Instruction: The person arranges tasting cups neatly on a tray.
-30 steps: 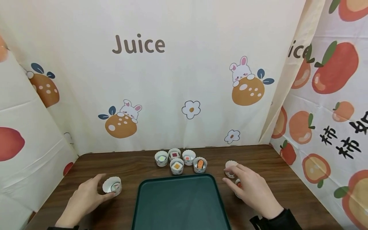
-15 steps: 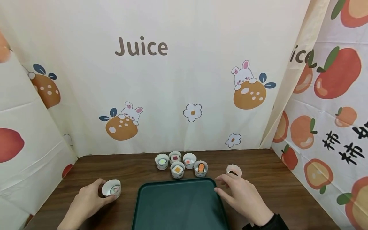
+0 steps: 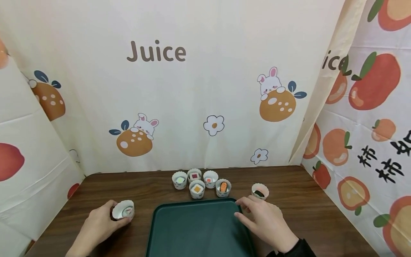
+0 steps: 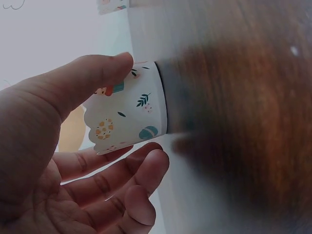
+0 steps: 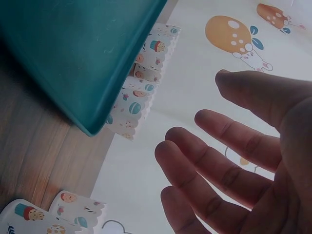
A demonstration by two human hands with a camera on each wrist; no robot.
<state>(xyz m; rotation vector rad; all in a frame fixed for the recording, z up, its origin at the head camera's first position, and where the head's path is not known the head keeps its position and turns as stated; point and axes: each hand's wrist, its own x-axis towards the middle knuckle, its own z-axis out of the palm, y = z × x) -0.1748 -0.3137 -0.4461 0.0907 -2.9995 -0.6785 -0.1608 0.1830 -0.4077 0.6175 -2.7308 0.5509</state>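
Note:
At the table's left, my left hand (image 3: 97,223) holds a white paper baking cup (image 3: 123,210) between thumb and fingers. A pale round piece lies inside this cup. The left wrist view shows the thumb (image 4: 105,73) on the printed wall of the cup (image 4: 126,109), whose base is at or close to the tabletop. My right hand (image 3: 263,221) hovers over the right edge of the dark green tray (image 3: 199,205). Its fingers (image 5: 185,161) are spread loosely, with nothing between them. Just beyond it stands a baking cup (image 3: 260,191) with a dark piece inside.
Several baking cups with small sushi-like pieces, one a yellow-topped cup (image 3: 197,189), cluster behind the tray. Two cups, including a cupcake-print cup (image 5: 29,217), stand near the right hand. A printed curtain (image 3: 179,89) closes off the back of the wooden table (image 3: 305,207).
My right hand has moved left from the right-hand cups to the tray's edge, uncovering the rear cup's dark piece. My left hand stays at its cup, with little movement.

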